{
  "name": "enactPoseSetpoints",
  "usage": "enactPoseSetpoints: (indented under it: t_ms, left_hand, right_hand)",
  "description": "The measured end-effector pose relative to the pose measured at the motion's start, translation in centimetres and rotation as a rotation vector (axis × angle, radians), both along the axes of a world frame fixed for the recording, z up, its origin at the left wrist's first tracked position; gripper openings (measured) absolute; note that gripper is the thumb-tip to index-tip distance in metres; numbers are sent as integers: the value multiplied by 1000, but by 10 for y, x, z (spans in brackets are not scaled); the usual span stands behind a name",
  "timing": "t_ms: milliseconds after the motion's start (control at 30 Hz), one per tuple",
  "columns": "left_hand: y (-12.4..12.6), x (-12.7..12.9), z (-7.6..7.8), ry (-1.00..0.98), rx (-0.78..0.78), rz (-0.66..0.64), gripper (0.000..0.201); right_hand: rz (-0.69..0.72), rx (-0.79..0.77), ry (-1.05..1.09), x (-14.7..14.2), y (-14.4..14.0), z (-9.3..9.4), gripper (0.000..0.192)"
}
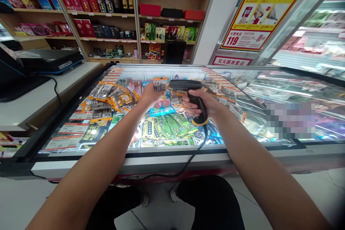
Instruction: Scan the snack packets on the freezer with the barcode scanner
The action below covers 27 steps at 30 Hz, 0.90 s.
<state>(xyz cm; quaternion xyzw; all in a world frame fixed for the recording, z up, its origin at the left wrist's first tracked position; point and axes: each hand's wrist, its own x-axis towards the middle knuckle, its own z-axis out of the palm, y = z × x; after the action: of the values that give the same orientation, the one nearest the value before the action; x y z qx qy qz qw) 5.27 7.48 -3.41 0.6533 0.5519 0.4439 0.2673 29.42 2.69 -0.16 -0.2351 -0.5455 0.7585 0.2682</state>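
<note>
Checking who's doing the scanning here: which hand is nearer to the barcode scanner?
Right. The right hand grips the handle of the barcode scanner. The left hand holds a small snack packet up just left of the scanner's head, apart from it.

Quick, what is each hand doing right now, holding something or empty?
Left hand: closed around a small packet, held up over the freezer.
Right hand: closed around the grip of a barcode scanner.

A pixelated patch [290, 120] hides part of the freezer lid [269, 90].
</note>
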Motion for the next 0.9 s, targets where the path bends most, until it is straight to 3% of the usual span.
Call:
enactPoseSetpoints:
  t_ms: [233,300,433,500,567,667,800,900]
  left_hand:
    - [-5,-2,7,126,-39,57,41]
    - [-11,-8,14,290,-68,145,56]
    - [-23,-25,24,803,-108,272,86]
    - [-25,-32,24,939,-58,330,86]
    - [-26,-33,22,1005,41,364,69]
    - [-27,-17,16,1013,110,227,53]
    - [-35,28,4,700,-5,-92,60]
    - [-41,53,-6,704,-5,-196,72]
  right_hand:
    - [-72,8,18,-4,-2,6,35]
    - [-147,-22,63,-2,1,8,32]
    - [-320,-138,188,4,9,10,30]
    - [-399,-184,239,7,12,10,29]
    - [-459,-211,274,8,13,11,28]
    - [-504,-233,294,7,12,12,28]
    - [-511,-240,296,7,12,13,28]
    - [-490,-225,289,8,13,12,29]
